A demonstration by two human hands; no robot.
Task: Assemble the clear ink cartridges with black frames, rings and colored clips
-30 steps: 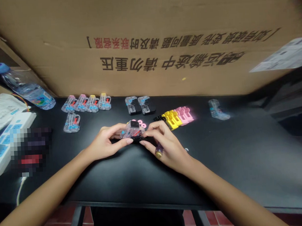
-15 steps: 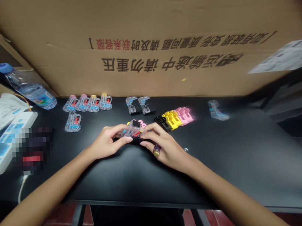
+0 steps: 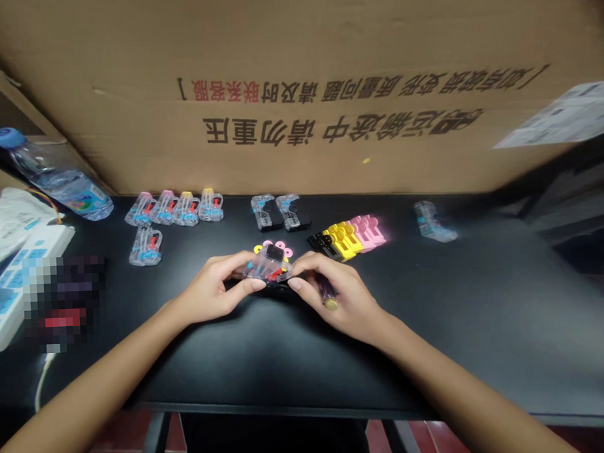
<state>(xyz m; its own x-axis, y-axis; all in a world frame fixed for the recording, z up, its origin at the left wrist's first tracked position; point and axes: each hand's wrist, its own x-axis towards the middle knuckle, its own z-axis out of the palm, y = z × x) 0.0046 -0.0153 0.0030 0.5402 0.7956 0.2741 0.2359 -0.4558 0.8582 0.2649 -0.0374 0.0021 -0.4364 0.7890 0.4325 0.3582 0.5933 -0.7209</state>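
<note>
A clear plastic pistol-shaped piece (image 3: 270, 262) with blue and red inner parts and black bits is held over the table between both hands. My left hand (image 3: 224, 283) pinches its left end between thumb and fingers. Closed at its right end is my right hand (image 3: 335, 288), thumb and index finger against the piece. A dark stubby cylinder with a gold end (image 3: 328, 295) is tucked in that hand; its other end is hidden. Just behind the piece lie several small pink and yellow rings (image 3: 280, 245), partly covered.
Several finished-looking clear pistol shapes (image 3: 188, 210) stand at back left. Two clear-and-black ones (image 3: 291, 211) lie behind the hands, black, yellow and pink parts (image 3: 350, 238) to the right. A clear shell (image 3: 433, 222), water bottle (image 3: 59, 173), power strip (image 3: 29, 285) and cardboard box (image 3: 294, 53) surround the table.
My right hand's fingers have drawn in toward the piece, and the dark cylinder has shifted a little right. More of the rings behind now show. My left hand has barely moved.
</note>
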